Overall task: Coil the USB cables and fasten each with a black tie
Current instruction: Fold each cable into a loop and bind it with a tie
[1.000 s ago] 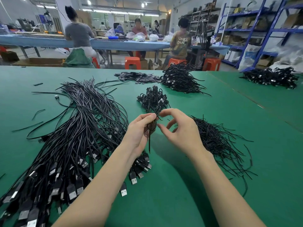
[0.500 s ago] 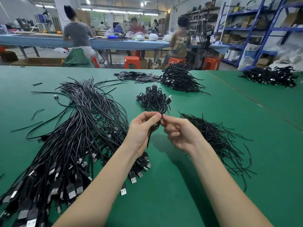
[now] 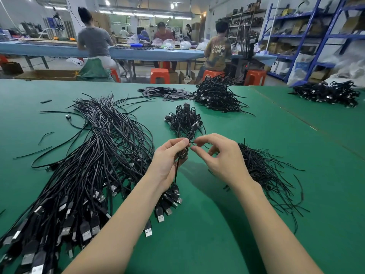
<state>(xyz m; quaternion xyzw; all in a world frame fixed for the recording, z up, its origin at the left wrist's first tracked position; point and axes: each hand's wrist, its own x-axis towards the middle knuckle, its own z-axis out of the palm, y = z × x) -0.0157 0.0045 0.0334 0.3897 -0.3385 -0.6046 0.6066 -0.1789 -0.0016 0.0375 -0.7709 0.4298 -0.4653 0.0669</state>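
My left hand (image 3: 167, 161) grips a coiled black USB cable (image 3: 183, 152) above the green table, one end hanging down from the fist. My right hand (image 3: 221, 157) is right beside it, thumb and forefinger pinching a thin black tie (image 3: 194, 143) at the top of the coil. A big heap of loose USB cables (image 3: 94, 165) lies to the left, plugs toward me. Just behind my hands sits a small pile of coiled cables (image 3: 184, 119). A spread of black ties (image 3: 262, 169) lies to the right of my right hand.
More coiled cable piles sit at the far middle (image 3: 215, 95) and far right (image 3: 327, 92), with a flat heap of small black parts (image 3: 166, 92) between. Stray ties lie at the left (image 3: 45, 135). Other people work at a blue table (image 3: 49, 49) beyond.
My right hand opened out a little and lifted, its fingertips still working the tie at the coil's top. The left hand kept its grip on the coil.
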